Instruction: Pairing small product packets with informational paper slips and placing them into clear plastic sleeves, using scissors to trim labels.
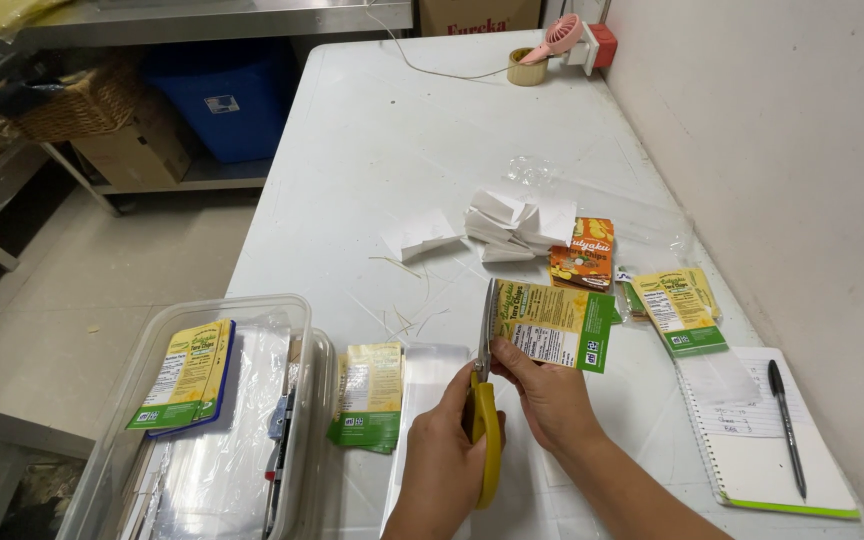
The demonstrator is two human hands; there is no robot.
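Glossy rectangular label, yellow-handled scissors

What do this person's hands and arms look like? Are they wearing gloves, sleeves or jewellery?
Both the left hand and right hand are bare: no gloves, rings or watch show. The forearms are uncovered too, with no sleeve in view. Fingernails look short and unpainted.

Bare table beyond, clear bin left (crowded), notebook right
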